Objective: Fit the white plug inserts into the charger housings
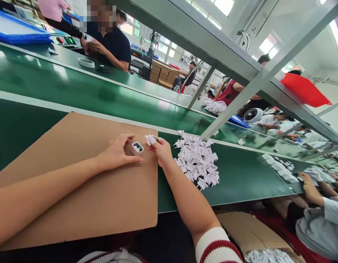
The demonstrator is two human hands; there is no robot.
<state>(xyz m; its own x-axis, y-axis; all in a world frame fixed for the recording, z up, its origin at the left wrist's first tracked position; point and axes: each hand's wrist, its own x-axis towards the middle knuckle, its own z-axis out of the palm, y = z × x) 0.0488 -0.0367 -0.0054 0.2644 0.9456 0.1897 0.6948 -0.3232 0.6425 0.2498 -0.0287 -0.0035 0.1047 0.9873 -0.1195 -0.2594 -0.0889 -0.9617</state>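
My left hand [119, 152] is over the cardboard sheet [111, 197], thumb and fingers spread around a small white oval housing [137, 147]. Through the housing's opening its dark inside with small parts shows; whether the hand touches it I cannot tell. Close to its right, my right hand [161, 149] pinches a white plug piece [150, 140] with prongs between thumb and fingers. Beyond that hand lies a heap of similar white plug pieces [196, 159] on the green bench.
A slanting grey metal frame [231, 96] rises behind the heap. A green conveyor belt [103, 93] runs along the far side. Co-workers sit across it and to my right, where white parts [280, 170] lie in rows. A carton [248, 233] holding white parts stands below the bench.
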